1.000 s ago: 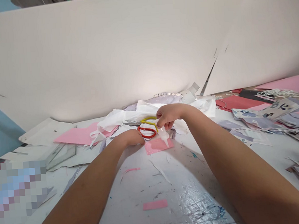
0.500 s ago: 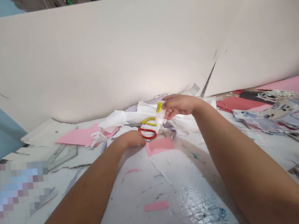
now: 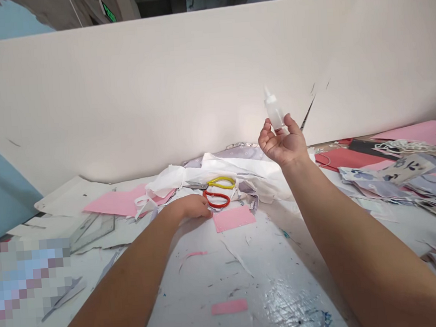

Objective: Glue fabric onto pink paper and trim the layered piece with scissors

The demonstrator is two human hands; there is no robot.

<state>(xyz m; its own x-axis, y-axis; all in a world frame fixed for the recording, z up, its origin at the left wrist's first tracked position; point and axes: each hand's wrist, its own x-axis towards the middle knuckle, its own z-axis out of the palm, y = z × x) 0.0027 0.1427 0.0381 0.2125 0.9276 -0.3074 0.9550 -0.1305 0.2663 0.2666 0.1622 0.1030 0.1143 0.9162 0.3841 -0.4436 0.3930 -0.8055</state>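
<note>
Holding 1 translucent squeeze bottle (image 3: 274,112) in the right hand (image 3: 284,146): palm up, fingers and thumb closed around its lower end, white nozzle pointing up. Bottle is off the table (image 3: 189,290), seen against the upright white panel (image 3: 142,99).

Left hand (image 3: 194,206) is down low, well apart from the right, fingertips at the left edge of 1 pink card (image 3: 235,218); cannot tell if they pinch it.

1 pair of scissors (image 3: 202,186) just behind the card: 2 handle loops, 1 yellow, 1 red, blades pointing left. Crumpled white sheets (image 3: 233,165) behind that, overlapping, no firm count.

Near side of card: 1 short pink strip (image 3: 229,306), 1 thin pink sliver (image 3: 196,253), 1 long white sliver (image 3: 236,258).

Off to the left: 1 larger pink sheet (image 3: 112,202), partly under white material. Far right: 1 red sheet (image 3: 348,158), 1 tangle of white string (image 3: 403,146).
</note>
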